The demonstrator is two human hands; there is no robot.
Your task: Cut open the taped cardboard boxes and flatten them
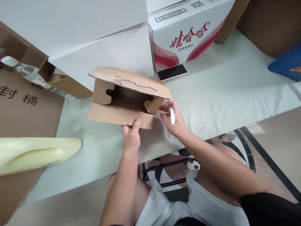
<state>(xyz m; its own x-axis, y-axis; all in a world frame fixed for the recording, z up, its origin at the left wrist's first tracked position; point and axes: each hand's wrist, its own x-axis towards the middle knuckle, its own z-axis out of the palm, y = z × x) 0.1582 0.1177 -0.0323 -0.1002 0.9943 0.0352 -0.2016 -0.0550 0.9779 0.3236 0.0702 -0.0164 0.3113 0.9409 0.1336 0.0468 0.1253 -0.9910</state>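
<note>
A small brown cardboard box [117,114] is held up tilted above the covered surface, its opening facing me. Its upper flap has a ragged edge with the corrugation laid bare, and the inside is dark. My left hand [132,135] grips the lower flap, thumb on top and fingers underneath. At the box's right side, my right hand [175,121] is closed around a white utility knife [172,113]. The knife's upper end is near the box's right corner; whether the blade touches the cardboard I cannot tell. Part of the right fingers is hidden behind the knife and box.
A pale cloth [225,94] covers the surface. Behind stand large white boxes [105,53] and a red-and-white water carton [188,40], with a phone [172,72] before it. Leftward are a plastic bottle [28,72] and a pale yellow object [42,153]; a blue object [288,64] lies far right.
</note>
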